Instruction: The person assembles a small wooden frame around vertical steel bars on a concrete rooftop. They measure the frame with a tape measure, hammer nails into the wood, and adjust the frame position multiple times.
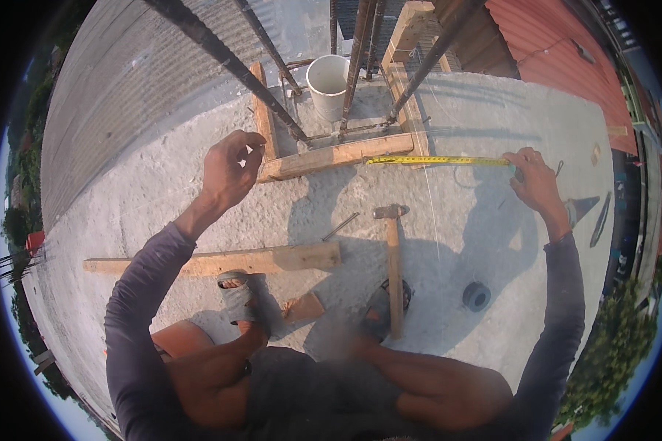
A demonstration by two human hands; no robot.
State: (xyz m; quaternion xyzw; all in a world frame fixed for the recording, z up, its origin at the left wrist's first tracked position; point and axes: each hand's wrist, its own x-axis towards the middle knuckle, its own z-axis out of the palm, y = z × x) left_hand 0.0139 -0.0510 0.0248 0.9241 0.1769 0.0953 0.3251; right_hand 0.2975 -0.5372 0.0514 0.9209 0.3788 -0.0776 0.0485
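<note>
A yellow tape measure blade (441, 159) runs out straight to the right along the front wooden strip (338, 156) of a frame. At its right end my right hand (537, 180) is closed round the tape measure's case, which the fingers mostly hide. Near the left corner of the frame, my left hand (229, 167) is raised with thumb and fingertips curled into a pinch; anything between them is too small to make out. Steel rebars (357, 70) rise inside the frame, beside a white plastic pipe (328, 92).
A hammer (394, 272) lies between my feet and the frame, with a metal rod (340, 226) beside it. A long wooden strip (272, 259), a wood offcut (302, 307) and a dark roll (477, 296) rest on the concrete slab (154, 184). A handsaw (582, 209) lies at right.
</note>
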